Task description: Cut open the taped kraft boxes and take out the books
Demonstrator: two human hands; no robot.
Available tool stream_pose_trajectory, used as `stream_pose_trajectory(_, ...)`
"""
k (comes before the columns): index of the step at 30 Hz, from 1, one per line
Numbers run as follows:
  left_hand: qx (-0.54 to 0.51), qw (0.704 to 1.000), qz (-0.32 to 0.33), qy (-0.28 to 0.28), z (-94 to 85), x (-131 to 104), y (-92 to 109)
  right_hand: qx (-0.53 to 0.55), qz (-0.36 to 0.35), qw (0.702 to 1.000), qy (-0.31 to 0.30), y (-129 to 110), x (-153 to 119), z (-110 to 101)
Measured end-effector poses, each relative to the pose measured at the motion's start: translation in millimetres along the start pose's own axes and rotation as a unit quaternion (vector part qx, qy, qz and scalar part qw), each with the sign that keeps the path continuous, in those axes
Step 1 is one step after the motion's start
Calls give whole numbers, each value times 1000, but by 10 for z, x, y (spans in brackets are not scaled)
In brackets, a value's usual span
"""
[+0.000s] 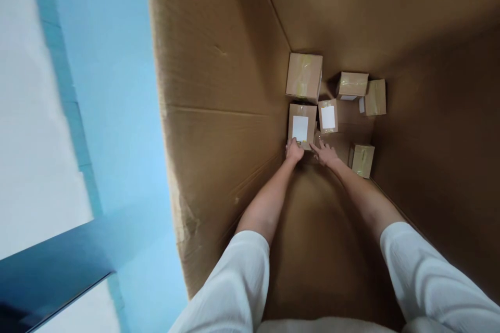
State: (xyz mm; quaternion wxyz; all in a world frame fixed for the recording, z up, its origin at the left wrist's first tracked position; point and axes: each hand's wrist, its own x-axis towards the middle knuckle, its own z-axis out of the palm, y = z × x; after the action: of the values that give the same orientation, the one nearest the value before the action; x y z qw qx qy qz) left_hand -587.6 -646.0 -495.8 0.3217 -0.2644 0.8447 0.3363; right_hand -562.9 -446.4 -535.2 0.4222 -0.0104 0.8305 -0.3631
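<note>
I count six small boxes (328, 116) in one large carton (371, 15); my left hand (295, 151) grips one labelled box (301, 127) beside the left wall (222, 88); my right hand (325, 154), fingers spread, touches its corner.

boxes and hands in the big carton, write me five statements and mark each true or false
1. The left hand is at the near edge of the leftmost labelled box. True.
2. A smaller labelled box lies just right of it. True.
3. Both hands are clenched into fists. False: the right hand is open.
4. Both hands are inside the large carton. True.
5. The sleeves are black. False: the sleeves are white.
</note>
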Motion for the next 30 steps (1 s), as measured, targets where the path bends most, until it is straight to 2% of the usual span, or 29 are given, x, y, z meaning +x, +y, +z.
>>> stream_pose_trajectory(2,-11,1000,5,4,-6,-1,-26,-9,-11,1000,17,84,-76,-16)
stream_pose_trajectory(5,-26,1000,10,-12,-14,-10,-14,-5,15,1000,11,104,-168,-67)
stream_pose_trajectory(8,-42,999,-2,-28,-1,-22,30,79,38,996,4,-12,-158,-91)
stream_pose_trajectory(12,-38,999,-20,-8,23,-55,67,273,73,958,50,-213,-104,-56)
stream_pose_trajectory(18,-8,1000,-20,-6,-19,-291,164,368,159,915,49,-341,-389,-117)
stream_pose_trajectory(21,-5,1000,-11,-20,-91,-525,322,392,183,899,63,-414,-614,-290)
stream_pose_trajectory(23,4,999,-15,-29,-165,-716,478,389,183,900,76,-491,-783,-463)
stream_pose_trajectory(27,3,1000,8,-28,-376,-1183,871,370,171,907,100,-732,-1221,-898)
stream_pose_trajectory(30,-7,998,62,-27,-588,-1579,1180,367,157,907,130,-1002,-1625,-1265)
